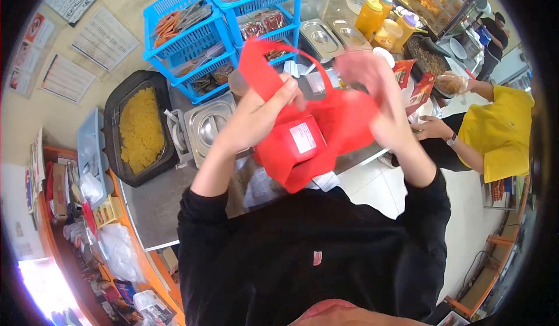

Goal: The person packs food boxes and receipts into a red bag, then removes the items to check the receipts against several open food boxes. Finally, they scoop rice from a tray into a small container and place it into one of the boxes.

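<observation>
My left hand pinches the strap of a red cloth bag, its thumb and fingers closed on the handle. Inside the bag's opening sits a red box with a white printed label. At the bag's right side is my right hand, smeared by motion, so its grip on the cloth does not show clearly. The bag hangs tilted in front of my chest, over the counter edge.
Blue stacked baskets of sachets stand behind the bag. A black tray of yellow rice and a lidded steel pan are to the left. Sauce bottles stand at the back. On the right, a person in a yellow shirt works close by.
</observation>
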{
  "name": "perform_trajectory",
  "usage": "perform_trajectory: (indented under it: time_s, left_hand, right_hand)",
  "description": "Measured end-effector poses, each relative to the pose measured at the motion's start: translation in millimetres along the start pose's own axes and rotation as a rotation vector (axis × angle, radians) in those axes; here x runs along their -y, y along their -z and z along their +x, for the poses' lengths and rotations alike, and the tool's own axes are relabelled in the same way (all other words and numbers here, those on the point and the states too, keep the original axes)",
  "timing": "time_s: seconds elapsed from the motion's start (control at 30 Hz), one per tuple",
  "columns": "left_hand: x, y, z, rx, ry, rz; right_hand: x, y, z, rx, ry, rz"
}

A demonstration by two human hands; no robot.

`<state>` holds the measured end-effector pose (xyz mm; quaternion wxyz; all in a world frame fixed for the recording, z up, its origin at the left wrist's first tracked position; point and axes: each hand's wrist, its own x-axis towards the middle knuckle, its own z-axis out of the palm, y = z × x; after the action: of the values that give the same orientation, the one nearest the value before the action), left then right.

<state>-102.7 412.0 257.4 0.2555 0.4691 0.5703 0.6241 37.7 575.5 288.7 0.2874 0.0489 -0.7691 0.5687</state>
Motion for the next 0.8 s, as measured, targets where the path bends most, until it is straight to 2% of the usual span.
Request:
perform_trajectory:
  time_s: [0.03, 0.07, 0.13, 0.17, 0.27, 0.33, 0.4, 0.47, 0.5, 0.57, 0.6, 0.63, 0.67, 0.7, 0.73, 0.8]
  left_hand:
    - [-19.3, 3.7, 0.1, 0.036, -0.003, 0.023]
    - [-38.0, 8.4, 0.4, 0.069, -0.008, 0.046]
    - [-70.8, 26.4, 10.4, 0.237, 0.061, 0.291]
    - [-78.4, 37.4, 14.4, 0.320, 0.157, 0.328]
    - [-108.1, 49.4, 14.6, 0.205, -0.074, 0.525]
    - [-87.9, 62.4, -2.6, 0.215, -0.127, 0.717]
    - [-34.5, 47.4, -40.4, 0.267, -0.198, 0.905]
    - [44.9, 2.0, -54.9, 0.190, -0.103, 0.854]
    - [77.7, -21.0, -48.8, 0.059, -0.054, 0.751]
    - [111.3, -56.2, -52.8, -0.053, 0.109, 0.585]
    - [118.2, -64.4, -50.6, -0.039, 0.194, 0.537]
    - [118.6, -70.2, -48.7, -0.022, 0.280, 0.490]
    - [116.5, -74.0, -47.0, -0.049, 0.169, 0.573]
    - [105.3, -74.7, -40.9, -0.151, 0.221, 0.599]
    - [99.2, -71.2, -35.6, -0.125, 0.199, 0.718]
    - [87.0, -64.2, -25.2, -0.084, 0.146, 0.957]
  right_hand:
    - [-7.7, -5.5, 13.3, -0.029, -0.010, -0.033]
    - [-14.6, -6.8, 28.5, 0.127, -0.081, -0.063]
    - [-23.9, -8.7, 50.5, 0.442, -0.225, -0.123]
    - [-19.5, -9.9, 56.3, 0.443, -0.221, -0.100]
    - [9.1, -8.2, 76.5, 0.424, -0.197, -0.066]
    - [21.9, -6.9, 71.7, 0.355, -0.207, -0.056]
    - [15.9, -5.3, 71.5, 0.309, -0.218, -0.020]
    - [9.8, -12.3, 73.9, 0.259, -0.315, 0.068]
    - [24.3, -25.3, 68.9, 0.223, -0.323, 0.072]
    - [8.5, -56.4, 60.4, 0.291, -0.164, 0.108]
    - [16.3, -63.7, 56.6, 0.469, -0.228, 0.076]
    - [16.7, -76.2, 50.9, 0.594, -0.354, 0.186]
    - [7.4, -91.5, 41.3, 0.578, -0.159, 0.073]
    - [8.6, -100.9, 31.0, 0.585, -0.152, -0.030]
    - [5.2, -108.9, 28.0, 0.677, -0.160, 0.007]
    - [12.3, -115.7, 18.6, 0.687, -0.194, -0.072]
